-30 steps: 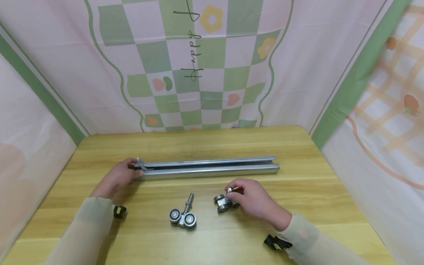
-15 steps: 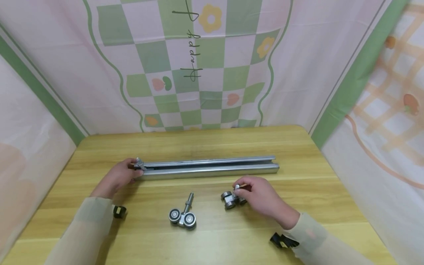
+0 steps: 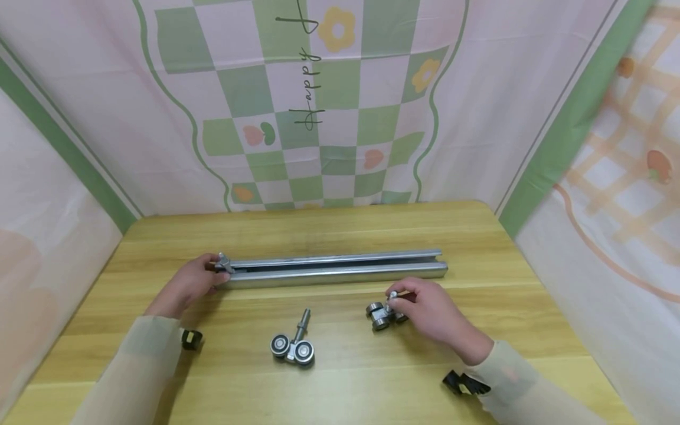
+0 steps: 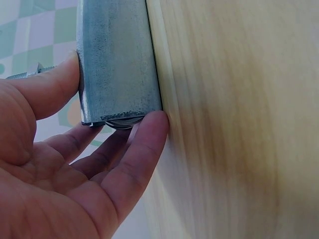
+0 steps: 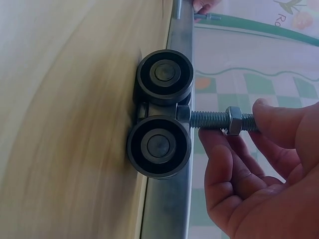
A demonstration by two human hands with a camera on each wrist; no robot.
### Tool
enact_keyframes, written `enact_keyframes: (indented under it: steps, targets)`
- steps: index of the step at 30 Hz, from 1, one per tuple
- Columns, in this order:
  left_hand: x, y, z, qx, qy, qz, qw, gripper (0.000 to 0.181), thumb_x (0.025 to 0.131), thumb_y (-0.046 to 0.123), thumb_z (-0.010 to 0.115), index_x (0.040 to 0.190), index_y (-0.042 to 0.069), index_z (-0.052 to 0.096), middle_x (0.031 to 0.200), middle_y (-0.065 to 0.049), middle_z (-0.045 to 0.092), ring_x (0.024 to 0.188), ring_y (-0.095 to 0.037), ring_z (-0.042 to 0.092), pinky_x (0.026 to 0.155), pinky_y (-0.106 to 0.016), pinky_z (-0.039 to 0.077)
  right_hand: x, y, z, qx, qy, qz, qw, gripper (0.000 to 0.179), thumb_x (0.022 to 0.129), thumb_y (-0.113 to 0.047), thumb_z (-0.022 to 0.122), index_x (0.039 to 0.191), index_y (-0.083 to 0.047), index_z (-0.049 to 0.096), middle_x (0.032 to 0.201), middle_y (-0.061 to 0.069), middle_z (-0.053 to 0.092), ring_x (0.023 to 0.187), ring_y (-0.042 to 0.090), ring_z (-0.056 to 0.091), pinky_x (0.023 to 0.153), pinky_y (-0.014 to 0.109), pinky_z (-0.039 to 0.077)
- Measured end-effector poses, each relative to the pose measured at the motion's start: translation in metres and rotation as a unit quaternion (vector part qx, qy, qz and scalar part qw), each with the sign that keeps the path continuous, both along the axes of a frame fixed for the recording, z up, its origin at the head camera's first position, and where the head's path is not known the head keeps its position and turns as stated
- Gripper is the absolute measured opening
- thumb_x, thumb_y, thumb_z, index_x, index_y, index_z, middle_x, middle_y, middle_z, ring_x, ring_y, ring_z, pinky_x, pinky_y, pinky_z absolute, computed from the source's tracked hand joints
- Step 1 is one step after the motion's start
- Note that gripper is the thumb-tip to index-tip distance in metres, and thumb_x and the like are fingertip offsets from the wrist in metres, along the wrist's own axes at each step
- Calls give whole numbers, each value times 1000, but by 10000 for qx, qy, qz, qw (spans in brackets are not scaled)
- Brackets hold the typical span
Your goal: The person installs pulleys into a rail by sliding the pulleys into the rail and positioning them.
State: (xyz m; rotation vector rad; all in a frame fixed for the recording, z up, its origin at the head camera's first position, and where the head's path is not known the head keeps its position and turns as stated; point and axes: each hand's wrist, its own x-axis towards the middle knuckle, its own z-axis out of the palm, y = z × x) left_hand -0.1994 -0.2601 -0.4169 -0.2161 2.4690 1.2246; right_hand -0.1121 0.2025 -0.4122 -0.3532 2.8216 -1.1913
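Note:
A galvanized steel channel rail [image 3: 340, 276] lies along the table with its slot facing up. My left hand [image 3: 193, 280] grips its left end, the thumb on the rail's edge and fingertips at the end opening. A roller trolley's bolt [image 3: 225, 262] sticks up from the slot there; in the left wrist view a curved wheel edge [image 4: 122, 124] peeks out at the rail's end. My right hand [image 3: 432, 310] pinches the threaded bolt [image 5: 212, 119] of another roller trolley [image 3: 379, 316], its bolt upright and wheels downward, in front of the rail. Fingers partly hide its right wheels.
One more roller trolley [image 3: 292, 348] lies on its side on the wooden table [image 3: 255, 395], bolt pointing toward the rail. Patterned curtains [image 3: 340, 130] hang behind the table and on both sides. Black straps sit by both cuffs.
My right hand has moved to the right and slightly away from me, taking the pinched roller trolley along. The left hand, the rail and the lying trolley have stayed in place.

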Motion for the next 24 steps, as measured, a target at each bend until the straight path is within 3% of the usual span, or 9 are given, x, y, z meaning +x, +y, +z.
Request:
enact_keyframes:
  steps: [24]
  targets:
    - [0,-2,-1,79,7,-24,10000,69,97,19,67,152,-2,30,141,-28,41,108,-31,56,87,-40,53,-2,25,2,187,-36,-354,9992,16,94,-21,71,108,-13,73,108,-1,68,95,19,64,82,43,54]
